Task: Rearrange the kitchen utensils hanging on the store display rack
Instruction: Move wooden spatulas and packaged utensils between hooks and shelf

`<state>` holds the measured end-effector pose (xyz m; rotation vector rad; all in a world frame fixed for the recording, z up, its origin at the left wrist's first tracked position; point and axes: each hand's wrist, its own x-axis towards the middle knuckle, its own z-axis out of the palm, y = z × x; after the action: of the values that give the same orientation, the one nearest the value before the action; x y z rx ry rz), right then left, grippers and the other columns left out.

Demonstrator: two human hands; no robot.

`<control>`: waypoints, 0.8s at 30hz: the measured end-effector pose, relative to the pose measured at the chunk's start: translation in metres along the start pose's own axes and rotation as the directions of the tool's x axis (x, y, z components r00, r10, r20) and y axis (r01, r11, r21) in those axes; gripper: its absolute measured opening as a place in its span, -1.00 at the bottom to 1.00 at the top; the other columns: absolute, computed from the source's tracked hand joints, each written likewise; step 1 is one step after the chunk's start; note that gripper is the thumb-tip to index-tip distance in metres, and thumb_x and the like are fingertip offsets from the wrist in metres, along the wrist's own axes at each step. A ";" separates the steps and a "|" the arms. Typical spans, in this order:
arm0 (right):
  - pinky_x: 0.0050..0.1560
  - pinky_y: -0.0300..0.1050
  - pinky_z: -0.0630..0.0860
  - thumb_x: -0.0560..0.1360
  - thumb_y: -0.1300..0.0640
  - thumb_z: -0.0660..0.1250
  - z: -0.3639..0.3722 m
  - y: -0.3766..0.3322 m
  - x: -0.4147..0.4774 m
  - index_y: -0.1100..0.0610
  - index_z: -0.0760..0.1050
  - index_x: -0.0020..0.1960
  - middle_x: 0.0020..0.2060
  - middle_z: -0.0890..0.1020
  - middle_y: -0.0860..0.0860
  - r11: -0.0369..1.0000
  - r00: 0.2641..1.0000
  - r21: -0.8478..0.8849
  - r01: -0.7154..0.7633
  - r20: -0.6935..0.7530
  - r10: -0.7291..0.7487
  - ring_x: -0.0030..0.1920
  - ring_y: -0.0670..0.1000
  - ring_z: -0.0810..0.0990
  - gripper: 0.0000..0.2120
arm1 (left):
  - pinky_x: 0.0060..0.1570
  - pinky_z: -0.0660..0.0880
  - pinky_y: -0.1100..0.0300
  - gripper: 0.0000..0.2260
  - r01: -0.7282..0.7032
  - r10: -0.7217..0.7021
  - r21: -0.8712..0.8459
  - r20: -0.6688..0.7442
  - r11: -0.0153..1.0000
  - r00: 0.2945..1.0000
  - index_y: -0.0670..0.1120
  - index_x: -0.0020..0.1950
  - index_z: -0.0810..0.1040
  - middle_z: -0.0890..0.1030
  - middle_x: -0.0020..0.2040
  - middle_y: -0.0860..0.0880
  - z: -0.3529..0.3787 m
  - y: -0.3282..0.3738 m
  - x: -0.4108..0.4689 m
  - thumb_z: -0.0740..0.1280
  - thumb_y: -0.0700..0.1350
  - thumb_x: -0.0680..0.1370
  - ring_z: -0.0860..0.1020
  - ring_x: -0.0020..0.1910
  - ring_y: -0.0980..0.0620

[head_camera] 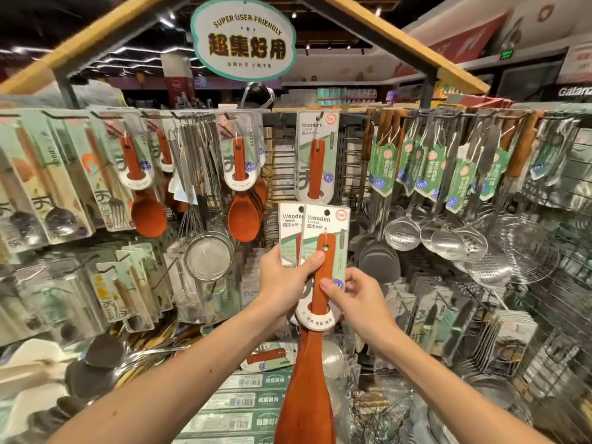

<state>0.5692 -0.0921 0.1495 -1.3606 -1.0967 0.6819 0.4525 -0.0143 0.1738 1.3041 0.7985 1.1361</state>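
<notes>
I hold two carded wooden turners together in front of the rack. The front turner has a reddish-brown handle and a white and green card; the second turner's card peeks out behind it on the left. My left hand grips both at the handles. My right hand pinches the front card's right edge. Their blades hang down between my forearms. Another wooden turner hangs on a hook straight above.
Wooden spoons and whisks hang to the left. Steel ladles and skimmers and a black spatula hang to the right. Carded utensils fill the lower rack. Boxes and a loose carded turner lie below.
</notes>
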 end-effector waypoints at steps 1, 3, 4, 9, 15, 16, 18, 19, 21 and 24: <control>-0.13 -0.25 0.62 0.54 0.15 0.40 0.001 0.000 0.000 0.14 0.54 0.01 -0.09 0.72 -0.01 1.000 1.000 0.008 0.011 0.001 -0.011 -0.12 -0.10 0.71 -0.92 | -0.06 0.65 0.05 -0.76 -0.006 0.007 0.019 -0.011 1.000 1.000 -0.08 0.09 0.64 0.74 -0.06 0.00 -0.002 0.001 0.001 0.54 -0.20 0.45 0.71 -0.05 0.00; -0.18 -0.27 0.61 0.56 0.19 0.36 0.000 0.001 0.002 0.13 0.53 0.02 -0.12 0.73 -0.01 0.999 1.000 0.049 0.014 0.021 -0.015 -0.12 -0.09 0.72 -0.95 | 0.00 0.65 0.00 -0.73 -0.039 0.041 0.080 -0.023 0.996 0.999 -0.07 0.07 0.66 0.74 -0.07 0.01 -0.008 0.000 0.001 0.58 -0.18 0.41 0.71 -0.07 0.02; -0.19 -0.27 0.60 0.57 0.20 0.35 0.000 0.001 0.002 0.13 0.51 0.04 -0.13 0.73 -0.01 0.998 0.999 0.067 0.008 0.035 -0.010 -0.12 -0.08 0.72 -0.94 | 0.02 0.64 -0.02 -0.73 -0.057 0.060 0.115 -0.026 0.992 0.998 -0.06 0.05 0.66 0.74 -0.07 0.02 -0.011 0.000 0.001 0.59 -0.17 0.40 0.71 -0.07 0.03; -0.14 -0.21 0.63 0.58 0.21 0.33 -0.006 -0.002 0.009 0.07 0.49 0.06 -0.12 0.74 -0.06 0.997 0.995 0.018 0.074 0.068 -0.075 -0.11 -0.08 0.72 -0.91 | 0.06 0.63 -0.08 -0.81 -0.160 0.169 0.279 -0.010 0.947 0.985 0.00 0.08 0.67 0.73 -0.03 0.07 -0.026 0.006 0.002 0.52 -0.06 0.48 0.70 -0.05 0.07; 0.08 0.06 0.62 0.60 0.15 0.31 -0.021 -0.021 0.035 -0.04 0.46 0.04 -0.03 0.68 -0.05 0.981 0.977 -0.007 0.193 -0.093 -0.193 -0.05 -0.05 0.69 -0.90 | -0.13 0.61 0.11 -0.90 -0.170 0.212 0.361 -0.079 0.917 0.974 0.06 0.04 0.59 0.70 -0.14 0.11 -0.059 0.037 0.014 0.43 0.00 0.55 0.68 -0.19 0.16; 0.12 0.11 0.60 0.60 0.16 0.31 -0.021 -0.025 0.040 -0.06 0.45 0.02 -0.05 0.67 -0.05 0.979 0.971 -0.012 0.204 -0.126 -0.204 -0.06 -0.03 0.67 -0.89 | -0.15 0.59 0.15 -0.89 -0.183 0.228 0.364 -0.083 0.913 0.970 0.05 0.05 0.59 0.70 -0.14 0.11 -0.062 0.043 0.015 0.43 -0.01 0.55 0.68 -0.21 0.18; 0.18 0.16 0.56 0.61 0.14 0.28 -0.018 -0.035 0.050 -0.08 0.44 -0.01 -0.06 0.64 -0.08 0.971 0.956 -0.024 0.240 -0.170 -0.240 -0.02 -0.02 0.64 -0.88 | -0.14 0.58 0.17 -0.90 -0.205 0.255 0.366 -0.092 0.908 0.963 0.07 0.04 0.58 0.69 -0.13 0.11 -0.064 0.053 0.017 0.43 -0.01 0.55 0.67 -0.19 0.18; 0.19 0.17 0.54 0.61 0.11 0.28 -0.016 -0.040 0.055 -0.08 0.45 0.00 -0.03 0.64 -0.08 0.965 0.948 -0.022 0.262 -0.183 -0.262 0.02 0.00 0.64 -0.91 | -0.11 0.59 0.15 -0.92 -0.218 0.267 0.357 -0.094 0.908 0.959 0.08 0.01 0.58 0.69 -0.13 0.11 -0.064 0.057 0.017 0.43 -0.01 0.55 0.68 -0.17 0.15; 0.17 0.13 0.57 0.62 0.01 0.28 -0.013 -0.051 0.063 -0.05 0.48 0.08 0.02 0.66 -0.06 0.951 0.929 -0.010 0.308 -0.212 -0.303 0.05 -0.02 0.65 -0.94 | -0.09 0.62 0.11 -0.95 -0.241 0.281 0.321 -0.083 0.916 0.956 0.10 -0.01 0.58 0.71 -0.12 0.09 -0.062 0.065 0.017 0.42 0.00 0.56 0.69 -0.16 0.11; 0.01 -0.16 0.61 0.63 -0.01 0.26 -0.007 -0.063 0.074 0.02 0.51 0.14 0.01 0.67 -0.07 0.933 0.906 0.017 0.359 -0.248 -0.343 -0.06 -0.21 0.66 -0.84 | -0.08 0.63 0.06 -0.90 -0.260 0.292 0.304 -0.063 0.916 0.954 0.06 0.05 0.60 0.72 -0.11 0.07 -0.054 0.073 0.015 0.42 0.01 0.56 0.70 -0.17 0.10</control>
<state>0.5909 -0.0370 0.2269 -1.1185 -1.0766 0.2738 0.3929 0.0101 0.2392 1.6549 0.9069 1.3583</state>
